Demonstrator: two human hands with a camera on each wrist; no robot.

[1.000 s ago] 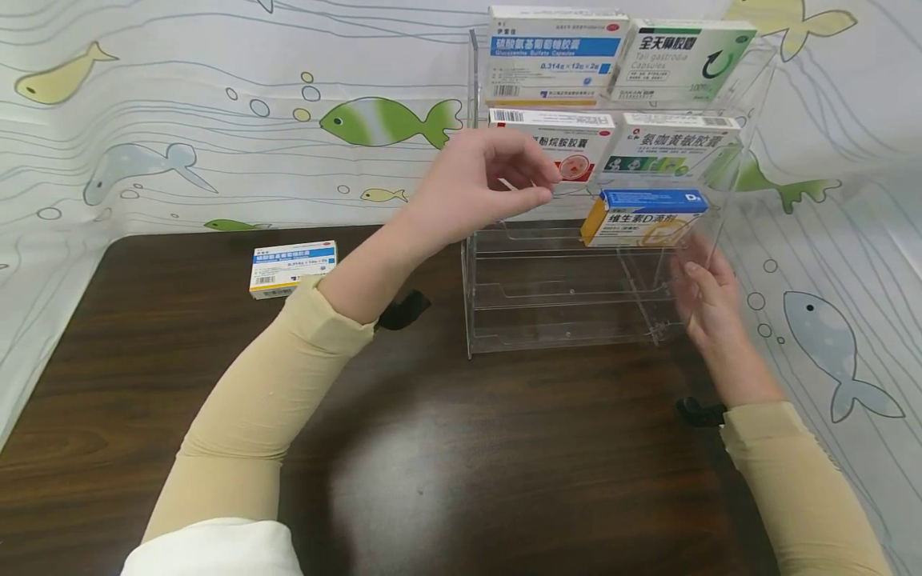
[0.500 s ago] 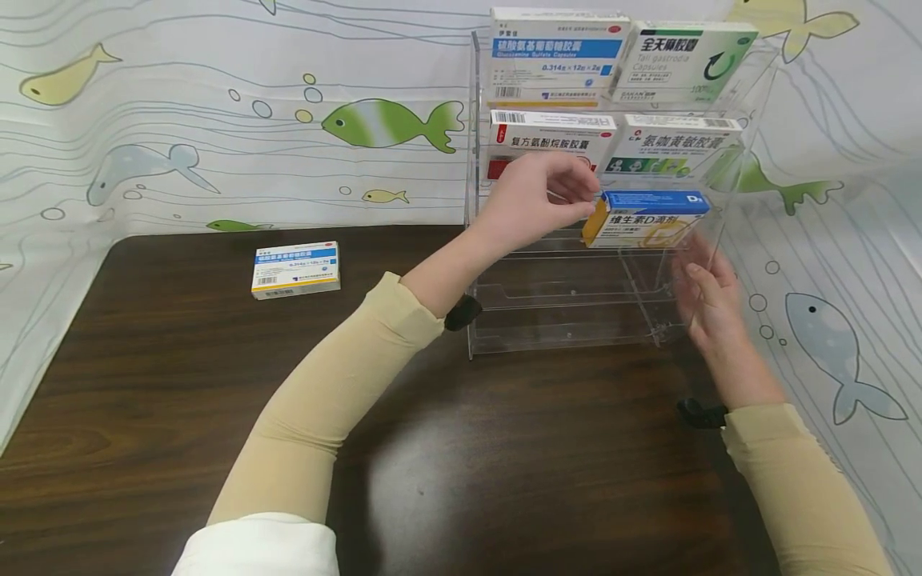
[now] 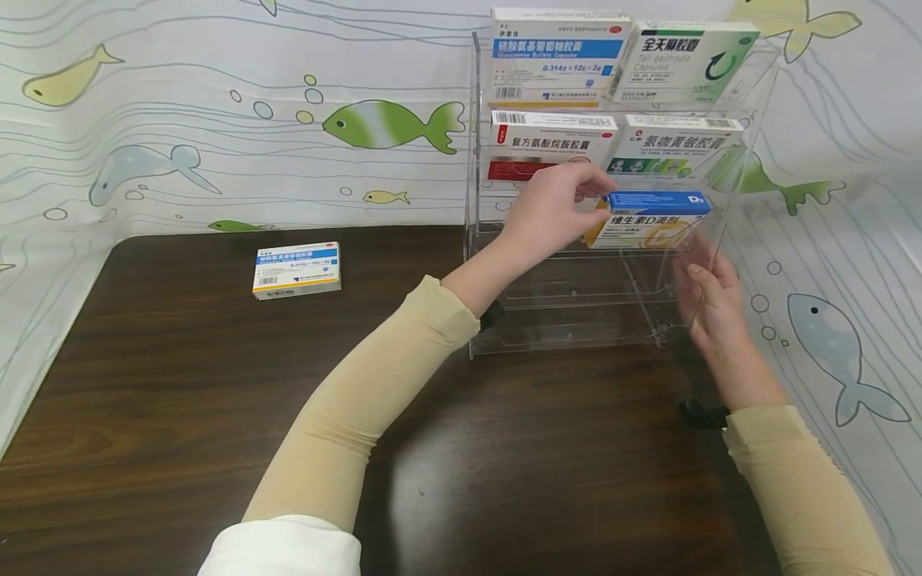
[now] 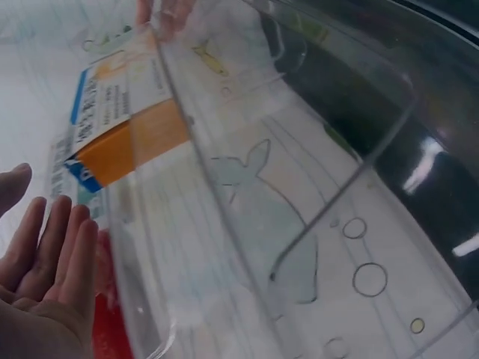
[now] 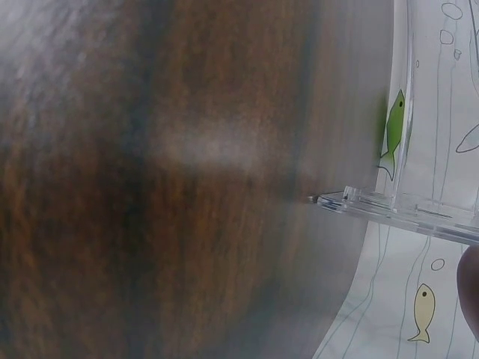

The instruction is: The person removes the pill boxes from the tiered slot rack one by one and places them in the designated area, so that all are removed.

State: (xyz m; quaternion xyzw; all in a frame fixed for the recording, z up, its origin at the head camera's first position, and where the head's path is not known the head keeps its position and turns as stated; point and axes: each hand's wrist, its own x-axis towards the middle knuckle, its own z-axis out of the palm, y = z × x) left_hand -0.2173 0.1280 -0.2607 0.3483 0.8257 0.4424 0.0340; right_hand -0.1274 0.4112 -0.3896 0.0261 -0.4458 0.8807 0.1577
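Observation:
A small blue, white and orange medicine box leans on the third tier of a clear acrylic display rack. My left hand is at the box's left end, thumb below and fingers above. In the left wrist view its fingers are extended, and a gap separates them from the box's orange end. My right hand holds the rack's lower right side, some fingers seen through the clear panel. Only a fingertip shows in the right wrist view, beside the rack's edge.
Higher tiers hold a blue-and-white box, a green-and-white box, a red-and-white box and another white box. One more blue-and-white box lies on the dark wooden table. A fish-patterned sheet hangs behind.
My left hand has moved right and slightly down, from in front of the red-and-white box to the left end of the blue-and-orange box. The right hand stays at the rack's side.

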